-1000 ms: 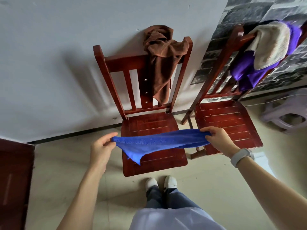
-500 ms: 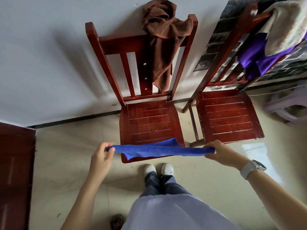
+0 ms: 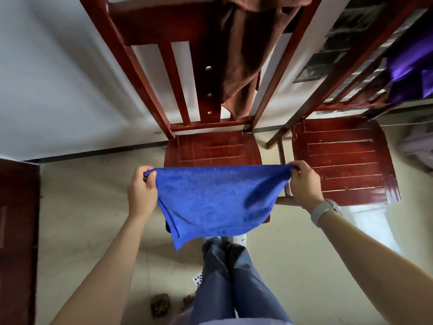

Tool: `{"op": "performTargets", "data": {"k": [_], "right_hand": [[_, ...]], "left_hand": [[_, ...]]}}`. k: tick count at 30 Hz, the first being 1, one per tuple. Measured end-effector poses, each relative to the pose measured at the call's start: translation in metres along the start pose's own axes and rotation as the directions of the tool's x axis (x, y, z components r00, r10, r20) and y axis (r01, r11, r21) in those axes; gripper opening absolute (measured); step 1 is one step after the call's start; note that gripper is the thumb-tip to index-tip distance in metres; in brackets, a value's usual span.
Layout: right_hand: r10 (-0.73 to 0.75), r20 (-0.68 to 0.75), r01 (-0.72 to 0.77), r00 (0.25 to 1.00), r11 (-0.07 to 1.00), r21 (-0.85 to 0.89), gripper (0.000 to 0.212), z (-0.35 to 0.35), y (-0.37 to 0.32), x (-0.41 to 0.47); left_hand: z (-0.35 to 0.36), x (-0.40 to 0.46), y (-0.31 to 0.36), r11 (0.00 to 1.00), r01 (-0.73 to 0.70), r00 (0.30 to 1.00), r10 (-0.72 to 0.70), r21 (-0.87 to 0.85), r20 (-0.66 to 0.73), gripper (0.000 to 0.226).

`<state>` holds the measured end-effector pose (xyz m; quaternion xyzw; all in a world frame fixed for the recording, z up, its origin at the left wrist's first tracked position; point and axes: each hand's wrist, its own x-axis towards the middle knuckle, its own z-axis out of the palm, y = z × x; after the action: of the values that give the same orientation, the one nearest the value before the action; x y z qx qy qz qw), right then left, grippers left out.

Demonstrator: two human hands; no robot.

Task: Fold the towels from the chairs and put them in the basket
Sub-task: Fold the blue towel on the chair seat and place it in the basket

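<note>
I hold a blue towel [image 3: 215,198] stretched between both hands in front of a red wooden chair [image 3: 218,148]. My left hand [image 3: 141,188] pinches its left top corner and my right hand [image 3: 304,184] pinches its right top corner. The cloth hangs down toward my legs, doubled at its left edge. A brown towel [image 3: 246,43] drapes over the chair's backrest. A second red chair [image 3: 339,156] stands to the right with a purple towel [image 3: 407,73] on its back. What looks like a woven basket [image 3: 160,304] shows partly on the floor near my legs.
A white wall [image 3: 58,78] rises behind the chairs. Dark red wooden furniture [image 3: 16,231] stands at the left edge. A pale plastic stool [image 3: 419,144] sits at the far right. The floor is beige tile [image 3: 77,207].
The view has tilted down and closer to the chairs. The towel, earlier a narrow band between my hands, now hangs open as a broad sheet.
</note>
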<state>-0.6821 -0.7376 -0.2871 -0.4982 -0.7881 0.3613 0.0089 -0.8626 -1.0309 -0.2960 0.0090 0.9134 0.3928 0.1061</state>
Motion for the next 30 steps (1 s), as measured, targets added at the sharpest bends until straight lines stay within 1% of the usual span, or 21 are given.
{"op": "performTargets", "data": {"k": [2, 6, 8, 11, 13, 15, 18, 19, 22, 25, 27, 29, 30], "right_hand": [[0.039, -0.04, -0.037, 0.998, 0.998, 0.053, 0.022, 0.023, -0.004, 0.033], [0.066, -0.04, -0.061, 0.997, 0.992, 0.11, 0.021, 0.072, -0.007, 0.091], [0.088, -0.066, -0.078, 0.994, 0.986, 0.15, 0.022, 0.094, -0.006, 0.115], [0.156, -0.019, -0.145, 0.988, 0.949, 0.28, 0.026, 0.123, 0.002, 0.14], [0.204, 0.012, -0.196, 0.979, 0.92, 0.34, 0.031, 0.137, 0.013, 0.148], [0.214, 0.018, -0.211, 0.977, 0.941, 0.264, 0.033, 0.147, 0.031, 0.144], [0.284, 0.099, -0.291, 0.954, 0.954, 0.073, 0.034, 0.157, 0.067, 0.118], [0.313, 0.123, -0.317, 0.942, 0.948, 0.013, 0.033, 0.16, 0.08, 0.106], [0.405, 0.157, -0.388, 0.901, 0.913, -0.129, 0.03, 0.169, 0.112, 0.076], [0.44, 0.218, -0.415, 0.871, 0.897, -0.154, 0.023, 0.177, 0.13, 0.059], [0.445, 0.23, -0.429, 0.866, 0.896, -0.117, 0.023, 0.18, 0.133, 0.055], [0.435, 0.231, -0.419, 0.87, 0.9, -0.119, 0.022, 0.182, 0.132, 0.054], [0.434, 0.238, -0.415, 0.869, 0.901, -0.128, 0.023, 0.183, 0.13, 0.054]], "left_hand": [[0.022, 0.031, -0.01, 1.0, 0.014, 1.0, -0.014, 0.003, -0.012, 0.016], [0.066, 0.086, -0.033, 0.998, 0.025, 0.999, -0.024, 0.05, -0.032, 0.021], [0.086, 0.107, -0.041, 0.997, 0.037, 0.997, -0.032, 0.064, -0.077, 0.022], [0.11, 0.129, -0.052, 0.998, 0.032, 0.993, -0.026, 0.055, -0.114, 0.024], [0.122, 0.133, -0.061, 0.997, 0.072, 0.99, -0.072, -0.005, -0.118, 0.028], [0.133, 0.123, -0.075, 0.991, 0.132, 0.985, -0.132, -0.001, -0.107, 0.031], [0.144, 0.08, -0.106, 0.971, 0.215, 0.977, -0.213, 0.104, -0.03, 0.03], [0.147, 0.062, -0.117, 0.956, 0.264, 0.964, -0.266, 0.13, -0.002, 0.03], [0.15, 0.009, -0.143, 0.881, 0.424, 0.896, -0.442, 0.209, 0.047, 0.032], [0.15, -0.024, -0.159, 0.835, 0.452, 0.863, -0.498, 0.315, 0.083, 0.034], [0.148, -0.031, -0.166, 0.808, 0.448, 0.863, -0.502, 0.382, 0.051, 0.034], [0.146, -0.03, -0.172, 0.789, 0.475, 0.854, -0.521, 0.39, 0.015, 0.036], [0.145, -0.029, -0.174, 0.781, 0.486, 0.844, -0.535, 0.392, 0.019, 0.037]]}}
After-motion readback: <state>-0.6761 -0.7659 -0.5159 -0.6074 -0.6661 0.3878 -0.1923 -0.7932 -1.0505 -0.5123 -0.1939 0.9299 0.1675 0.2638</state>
